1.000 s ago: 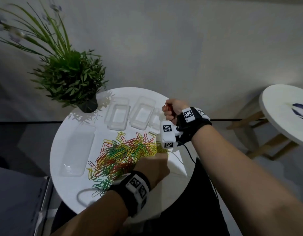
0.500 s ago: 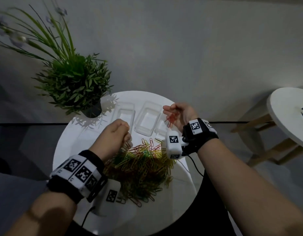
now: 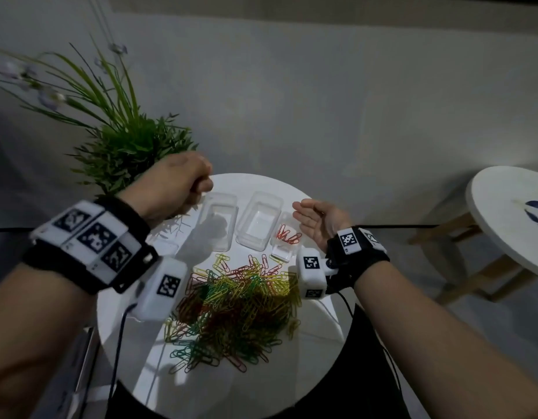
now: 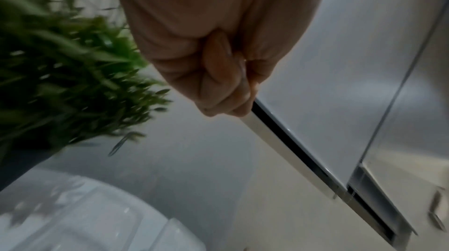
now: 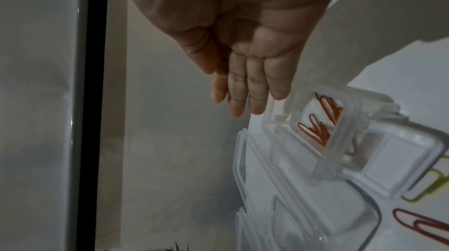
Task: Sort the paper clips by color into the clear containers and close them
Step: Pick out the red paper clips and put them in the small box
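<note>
Red paper clips [image 3: 288,237] lie in the small rightmost clear container [image 5: 316,119]. The two larger containers [image 3: 257,220] beside it look empty. The mixed pile [image 3: 237,306] sits nearer on the round table [image 3: 310,352]. Right hand [image 3: 320,220] hovers flat-fingered, holding nothing; left hand [image 3: 174,186] is fisted, contents unseen.

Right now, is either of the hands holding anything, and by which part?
The right hand is open and holds nothing. The left hand is closed in a fist above the containers; whether clips are inside cannot be told.
</note>
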The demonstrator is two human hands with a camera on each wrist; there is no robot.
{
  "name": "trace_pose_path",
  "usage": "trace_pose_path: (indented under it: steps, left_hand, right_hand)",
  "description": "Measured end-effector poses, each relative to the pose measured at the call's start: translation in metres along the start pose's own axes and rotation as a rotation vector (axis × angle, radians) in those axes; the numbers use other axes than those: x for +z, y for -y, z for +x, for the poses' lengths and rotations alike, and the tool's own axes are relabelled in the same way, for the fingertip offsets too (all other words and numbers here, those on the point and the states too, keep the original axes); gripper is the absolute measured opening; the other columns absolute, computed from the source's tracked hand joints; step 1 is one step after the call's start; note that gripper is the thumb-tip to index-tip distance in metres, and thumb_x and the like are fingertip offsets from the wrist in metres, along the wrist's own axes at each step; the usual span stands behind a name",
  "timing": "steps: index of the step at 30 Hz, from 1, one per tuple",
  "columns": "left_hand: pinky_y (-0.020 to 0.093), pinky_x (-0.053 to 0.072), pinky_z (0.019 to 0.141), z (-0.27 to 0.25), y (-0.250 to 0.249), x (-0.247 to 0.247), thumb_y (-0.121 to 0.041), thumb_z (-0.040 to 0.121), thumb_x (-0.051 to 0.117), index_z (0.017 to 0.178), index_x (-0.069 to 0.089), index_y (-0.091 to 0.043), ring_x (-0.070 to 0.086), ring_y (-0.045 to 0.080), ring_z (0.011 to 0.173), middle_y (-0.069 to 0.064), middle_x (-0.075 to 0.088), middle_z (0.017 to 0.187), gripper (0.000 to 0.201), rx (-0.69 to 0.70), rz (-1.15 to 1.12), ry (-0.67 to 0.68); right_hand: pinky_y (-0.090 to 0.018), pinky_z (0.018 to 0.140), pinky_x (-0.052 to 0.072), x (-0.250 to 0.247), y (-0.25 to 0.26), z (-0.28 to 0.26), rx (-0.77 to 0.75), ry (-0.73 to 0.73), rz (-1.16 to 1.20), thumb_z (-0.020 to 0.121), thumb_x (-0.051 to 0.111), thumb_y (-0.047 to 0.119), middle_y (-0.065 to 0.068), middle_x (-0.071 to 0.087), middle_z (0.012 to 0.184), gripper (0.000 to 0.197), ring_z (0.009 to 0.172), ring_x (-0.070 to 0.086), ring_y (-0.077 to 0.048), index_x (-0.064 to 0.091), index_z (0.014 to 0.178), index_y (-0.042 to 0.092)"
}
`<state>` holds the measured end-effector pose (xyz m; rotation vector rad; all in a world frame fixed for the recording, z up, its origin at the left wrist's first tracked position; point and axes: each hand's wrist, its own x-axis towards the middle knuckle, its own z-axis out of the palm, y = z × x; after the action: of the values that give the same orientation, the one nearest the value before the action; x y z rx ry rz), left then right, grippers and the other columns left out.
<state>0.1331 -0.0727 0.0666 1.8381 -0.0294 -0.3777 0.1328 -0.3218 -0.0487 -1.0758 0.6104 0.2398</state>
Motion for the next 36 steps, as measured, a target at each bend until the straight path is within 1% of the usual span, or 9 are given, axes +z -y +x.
trace_pose_path:
  steps: [7, 10, 14, 17, 22, 26, 28, 30, 36]
  left_hand:
    - [0.012, 0.018, 0.035, 0.032, -0.070, 0.039, -0.016, 0.096, 0.035, 0.071, 0.039, -0.023, 0.030, 0.008, 0.040, -0.010, 0.040, 0.048, 0.026, 0.045, 0.027, 0.016]
    - [0.015, 0.033, 0.037, 0.053, -0.041, 0.081, -0.015, 0.100, 0.035, 0.076, 0.048, -0.021, 0.040, 0.009, 0.048, -0.006, 0.046, 0.062, 0.027, -0.028, 0.222, 0.067]
    - [0.013, 0.029, 0.030, 0.073, 0.006, 0.121, -0.007, 0.099, 0.036, 0.073, 0.046, -0.019, 0.038, 0.011, 0.046, 0.000, 0.040, 0.065, 0.031, -0.237, 0.182, 0.173]
    - [0.018, 0.026, 0.040, 0.080, 0.019, 0.129, -0.021, 0.099, 0.042, 0.076, 0.047, -0.013, 0.035, 0.014, 0.047, 0.003, 0.040, 0.065, 0.025, -0.309, 0.059, 0.144]
    - [0.027, 0.045, 0.066, 0.094, 0.024, 0.140, -0.041, 0.099, 0.041, 0.085, 0.053, -0.013, 0.052, 0.015, 0.067, 0.002, 0.053, 0.079, 0.033, -0.303, 0.011, 0.138]
    - [0.036, 0.046, 0.090, 0.102, 0.031, 0.145, -0.041, 0.100, 0.038, 0.108, 0.058, -0.007, 0.057, 0.021, 0.087, 0.006, 0.058, 0.093, 0.041, -0.300, 0.046, 0.152]
    - [0.037, 0.044, 0.096, 0.102, 0.029, 0.144, -0.041, 0.101, 0.036, 0.109, 0.057, -0.008, 0.058, 0.023, 0.101, 0.008, 0.059, 0.105, 0.040, -0.286, 0.072, 0.154]
    - [0.036, 0.045, 0.093, 0.098, 0.024, 0.142, -0.040, 0.101, 0.036, 0.107, 0.056, -0.008, 0.058, 0.023, 0.102, 0.009, 0.059, 0.108, 0.039, -0.275, 0.072, 0.153]
    - [0.028, 0.045, 0.067, 0.062, 0.018, 0.110, -0.033, 0.100, 0.041, 0.106, 0.057, -0.008, 0.058, 0.018, 0.074, 0.007, 0.062, 0.092, 0.030, -0.198, 0.094, 0.168]
  right_hand:
    - [-0.022, 0.068, 0.044, 0.003, 0.012, -0.004, -0.017, -0.029, -0.022, 0.098, 0.041, 0.012, -0.003, 0.065, 0.086, 0.023, 0.079, 0.060, -0.014, 0.057, 0.081, 0.013]
    - [-0.023, 0.069, 0.044, -0.002, 0.014, -0.004, -0.021, -0.037, -0.008, 0.099, 0.038, 0.012, -0.003, 0.066, 0.082, 0.025, 0.079, 0.060, -0.015, 0.056, 0.081, 0.013]
    - [-0.022, 0.070, 0.043, -0.012, 0.011, -0.004, -0.026, -0.058, -0.021, 0.100, 0.036, 0.013, -0.006, 0.063, 0.098, 0.025, 0.091, 0.063, -0.019, 0.054, 0.082, 0.014]
    - [-0.022, 0.073, 0.044, -0.017, 0.007, -0.006, -0.014, -0.052, -0.037, 0.100, 0.035, 0.012, -0.014, 0.060, 0.118, 0.025, 0.116, 0.057, -0.027, 0.054, 0.084, 0.013]
    - [-0.023, 0.080, 0.043, -0.016, 0.010, -0.001, -0.037, -0.026, -0.052, 0.100, 0.035, 0.014, -0.016, 0.058, 0.130, 0.027, 0.087, 0.063, -0.018, 0.057, 0.085, 0.013]
    - [-0.023, 0.084, 0.044, -0.016, 0.012, 0.000, -0.041, -0.011, -0.073, 0.099, 0.037, 0.014, -0.013, 0.062, 0.120, 0.025, 0.104, 0.060, -0.024, 0.058, 0.084, 0.014]
    - [-0.025, 0.087, 0.044, -0.017, 0.013, -0.001, -0.049, -0.013, -0.066, 0.099, 0.037, 0.014, -0.012, 0.062, 0.117, 0.026, 0.104, 0.060, -0.023, 0.058, 0.084, 0.013]
    - [-0.025, 0.086, 0.045, -0.017, 0.014, -0.002, -0.060, -0.018, -0.056, 0.100, 0.035, 0.014, -0.011, 0.062, 0.114, 0.028, 0.100, 0.061, -0.022, 0.058, 0.084, 0.013]
    - [-0.024, 0.079, 0.049, -0.020, 0.006, -0.021, -0.106, -0.031, -0.069, 0.100, 0.035, 0.013, -0.006, 0.067, 0.090, 0.027, 0.079, 0.065, -0.015, 0.057, 0.086, 0.014]
